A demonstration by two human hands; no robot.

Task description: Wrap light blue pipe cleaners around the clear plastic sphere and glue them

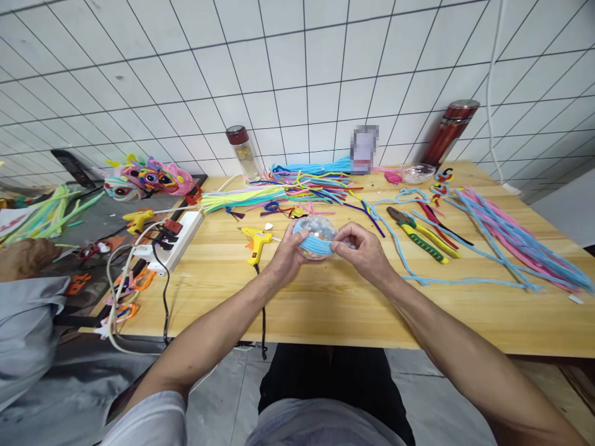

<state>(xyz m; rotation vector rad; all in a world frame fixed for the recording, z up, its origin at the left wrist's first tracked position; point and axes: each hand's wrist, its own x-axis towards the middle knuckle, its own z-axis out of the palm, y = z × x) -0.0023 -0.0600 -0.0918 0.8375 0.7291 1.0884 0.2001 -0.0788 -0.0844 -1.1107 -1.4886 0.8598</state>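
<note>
My left hand [286,257] grips a clear plastic dome [320,228] from its left side, thumb on top. Rows of light-blue pipe cleaner [309,246] wrap the near part of the dome, while its top shows bare and see-through. At the dome's right edge, my right hand [365,251] pinches a light-blue strand between thumb and fingertips. Part of that strand is hidden by the fingers. Just left of my left hand a yellow hot glue gun [255,243] lies on the wooden table [325,310].
Green-handled pliers [423,238] and blue and pink pipe cleaners [520,232] lie to the right. Behind are more pipe cleaners [246,199], a glass bottle [244,155] and a red flask [450,133]. A power strip [179,241] with cords and a co-worker's hand [28,259] are left.
</note>
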